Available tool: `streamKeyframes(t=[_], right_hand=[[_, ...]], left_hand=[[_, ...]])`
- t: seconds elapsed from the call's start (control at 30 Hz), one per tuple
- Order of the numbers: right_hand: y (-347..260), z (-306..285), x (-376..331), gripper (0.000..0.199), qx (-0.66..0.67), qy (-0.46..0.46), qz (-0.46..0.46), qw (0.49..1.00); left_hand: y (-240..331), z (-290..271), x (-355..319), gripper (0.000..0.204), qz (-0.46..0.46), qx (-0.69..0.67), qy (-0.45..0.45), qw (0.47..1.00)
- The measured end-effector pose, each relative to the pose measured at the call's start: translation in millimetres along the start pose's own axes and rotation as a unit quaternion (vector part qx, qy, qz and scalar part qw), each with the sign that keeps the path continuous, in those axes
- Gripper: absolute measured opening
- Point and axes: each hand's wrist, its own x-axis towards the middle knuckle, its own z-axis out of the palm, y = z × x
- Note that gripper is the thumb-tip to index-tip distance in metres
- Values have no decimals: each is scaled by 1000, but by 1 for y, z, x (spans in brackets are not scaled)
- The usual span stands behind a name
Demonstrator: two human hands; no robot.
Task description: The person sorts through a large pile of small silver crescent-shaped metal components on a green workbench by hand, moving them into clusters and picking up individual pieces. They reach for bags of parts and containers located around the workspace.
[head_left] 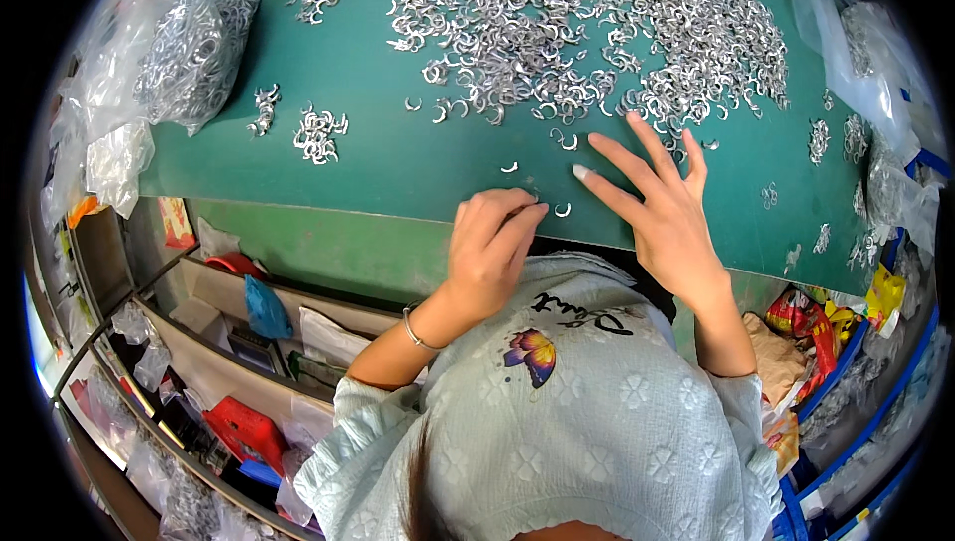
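Near the front edge of the green tabletop (pixel 398 158), my left hand (pixel 489 243) is closed, its thumb and fingertips drawn together in a pinch. Whatever it may hold is too small and covered to make out. A small silver C-shaped metal piece (pixel 563 211) lies just right of those fingertips, and a similar curved piece (pixel 510 168) rests a little beyond them. My right hand (pixel 665 208) is open over the table, palm down and fingers spread. Its longer fingertips reach the near edge of a wide heap of such metal pieces (pixel 696 44).
Small clusters of pieces (pixel 318 135) sit at the left, others (pixel 819 141) at the right. A clear plastic bag full of metal parts (pixel 189 54) stands at the far left. Below the table edge are a shelf with a red box (pixel 246 432) and a blue-framed rack (pixel 875 422).
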Motion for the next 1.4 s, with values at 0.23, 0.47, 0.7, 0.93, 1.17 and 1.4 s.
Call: streamKeyframes(t=[0.23,0.47,0.7,0.93,1.17,1.4], right_hand=[[-19,19,31,72,123,-18,-94,988],[-2,-3,-21,79,32,-53,-10,998],[-5,2,-29,87,77,-36,21,996],[8,13,-76,89,38,-22,89,995],[19,23,-92,74,25,110,157,981],[21,27,-101,67,47,199,235,950]], left_hand=[[1,-7,0,31,-43,46,28,998],[10,-5,5,36,-58,9,-6,998],[11,11,20,42,14,-31,-87,996],[-18,-23,19,29,-28,88,3,996],[-38,-43,29,26,-58,223,93,969],[17,7,39,29,-14,95,1,995]])
